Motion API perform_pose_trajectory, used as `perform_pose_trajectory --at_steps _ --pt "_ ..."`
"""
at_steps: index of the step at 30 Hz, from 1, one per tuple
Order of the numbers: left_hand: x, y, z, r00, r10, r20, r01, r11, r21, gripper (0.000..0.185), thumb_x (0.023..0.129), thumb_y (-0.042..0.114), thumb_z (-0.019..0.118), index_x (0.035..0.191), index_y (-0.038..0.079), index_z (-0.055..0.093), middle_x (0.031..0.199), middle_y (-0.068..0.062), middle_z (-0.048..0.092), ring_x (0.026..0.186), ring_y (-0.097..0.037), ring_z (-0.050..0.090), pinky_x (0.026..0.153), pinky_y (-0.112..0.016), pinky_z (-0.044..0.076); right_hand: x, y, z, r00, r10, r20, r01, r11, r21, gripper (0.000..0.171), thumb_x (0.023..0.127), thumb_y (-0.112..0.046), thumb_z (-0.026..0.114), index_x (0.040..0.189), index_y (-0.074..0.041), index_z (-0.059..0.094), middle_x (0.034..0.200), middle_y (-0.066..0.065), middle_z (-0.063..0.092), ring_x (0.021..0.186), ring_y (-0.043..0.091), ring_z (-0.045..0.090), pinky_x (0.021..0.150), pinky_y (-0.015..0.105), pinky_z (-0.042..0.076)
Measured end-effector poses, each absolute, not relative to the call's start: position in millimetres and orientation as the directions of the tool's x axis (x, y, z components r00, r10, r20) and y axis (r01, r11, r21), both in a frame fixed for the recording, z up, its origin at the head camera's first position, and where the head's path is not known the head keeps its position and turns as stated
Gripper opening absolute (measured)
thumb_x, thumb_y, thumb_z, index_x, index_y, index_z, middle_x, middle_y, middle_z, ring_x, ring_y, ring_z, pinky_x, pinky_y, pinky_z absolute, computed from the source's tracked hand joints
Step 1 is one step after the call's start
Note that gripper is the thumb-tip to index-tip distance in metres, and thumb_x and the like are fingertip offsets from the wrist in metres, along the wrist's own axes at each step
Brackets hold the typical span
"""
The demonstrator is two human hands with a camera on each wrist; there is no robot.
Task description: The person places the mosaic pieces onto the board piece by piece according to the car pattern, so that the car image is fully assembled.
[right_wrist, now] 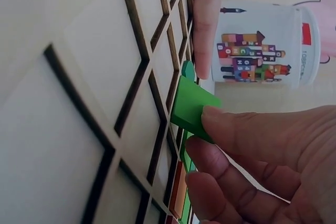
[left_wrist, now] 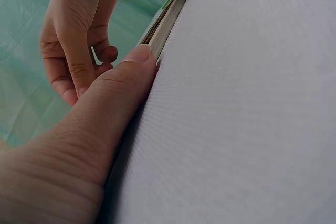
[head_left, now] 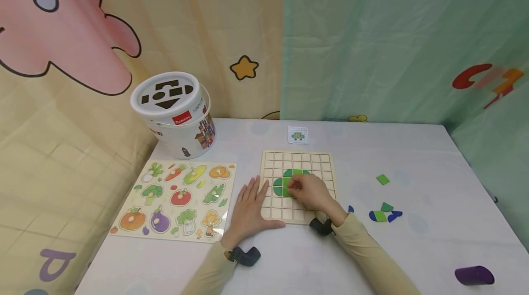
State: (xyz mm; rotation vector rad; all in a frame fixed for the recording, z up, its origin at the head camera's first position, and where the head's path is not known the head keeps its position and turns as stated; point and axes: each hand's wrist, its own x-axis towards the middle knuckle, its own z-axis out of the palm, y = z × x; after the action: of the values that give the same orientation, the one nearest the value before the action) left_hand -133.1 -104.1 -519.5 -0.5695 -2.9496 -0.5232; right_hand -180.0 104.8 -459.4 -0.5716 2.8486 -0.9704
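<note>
My right hand is over the wooden grid board, pinching a green square tile between thumb and fingers. The tile is tilted close over the grid in the right wrist view. Green tiles, some with rounded outer edges, lie in the grid cells beside the fingers. An orange tile shows among them in the right wrist view, while the right hand covers part of the pattern in the head view. With fingers spread straight, my left hand rests at the board's left edge, its thumb along the near side.
A small pattern card lies behind the board. Loose tiles, including a green square and blue pieces, lie to the right. The vegetable puzzle and a white bucket are left; a purple cylinder is front right.
</note>
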Motion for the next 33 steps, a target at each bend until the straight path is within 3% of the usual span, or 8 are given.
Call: perform_pose_trajectory --at_steps 25,33 --pt "-132.8 -103.9 -516.6 -0.924 0.348 0.158 0.381 0.87 0.312 0.121 0.063 0.085 0.056 0.152 0.012 0.02 0.157 -0.013 0.013 0.143 -0.026 0.005 0.115 -0.04 0.004 -185.6 102.1 -461.2 -0.945 -0.326 0.03 -0.281 0.76 -0.586 0.008 0.078 -0.016 0.079 0.075 -0.014 0.071 0.07 -0.008 0.063 0.065 0.008 0.058 0.062 0.03 0.05" --pt "-132.2 -104.4 -516.8 -0.924 0.349 0.158 0.382 0.87 0.313 0.121 0.063 0.084 0.057 0.152 0.012 0.02 0.157 -0.014 0.012 0.143 -0.027 0.006 0.115 -0.04 0.003 -182.9 108.4 -464.3 -0.936 -0.352 0.017 -0.294 0.751 -0.591 0.005 0.08 -0.017 0.077 0.083 -0.014 0.074 0.072 -0.01 0.061 0.065 0.006 0.055 0.059 0.028 0.047"
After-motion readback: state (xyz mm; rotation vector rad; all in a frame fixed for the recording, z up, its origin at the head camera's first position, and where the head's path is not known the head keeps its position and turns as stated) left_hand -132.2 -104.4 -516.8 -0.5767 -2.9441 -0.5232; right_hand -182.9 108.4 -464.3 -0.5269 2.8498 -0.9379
